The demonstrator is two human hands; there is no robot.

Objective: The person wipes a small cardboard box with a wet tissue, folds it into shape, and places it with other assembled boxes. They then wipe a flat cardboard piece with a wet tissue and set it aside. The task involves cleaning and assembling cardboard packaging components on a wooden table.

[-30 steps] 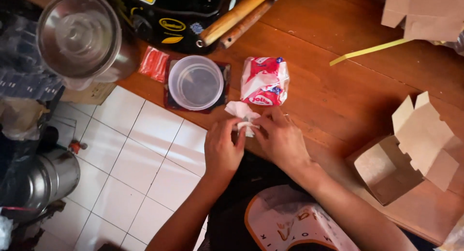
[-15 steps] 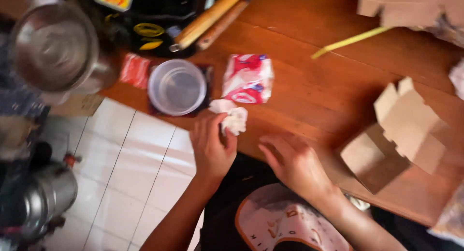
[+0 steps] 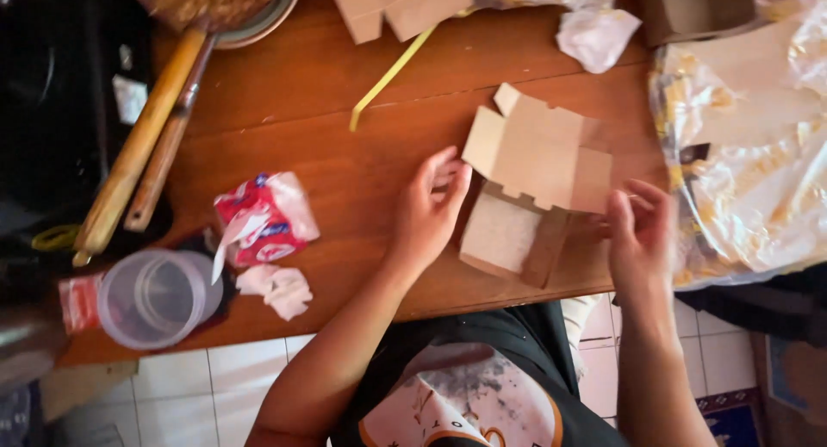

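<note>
Brown cardboard box [image 3: 532, 193], unfolded with its flaps spread, lies on the wooden desk [image 3: 327, 128] near the front edge. Left of the box, the left hand [image 3: 428, 213] rests open, fingertips touching its side. Right of the box, the right hand [image 3: 642, 232] hovers with fingers loosely spread, grasping nothing. Farther left of the box sit a crumpled tissue [image 3: 277, 288], a red-and-white packet [image 3: 263, 219] and a clear plastic cup [image 3: 159, 298].

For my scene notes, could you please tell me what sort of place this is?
Probably a home kitchen or small food-packing spot: a wooden table over white floor tiles, a rolling pin, and a cardboard box between both hands.
</note>
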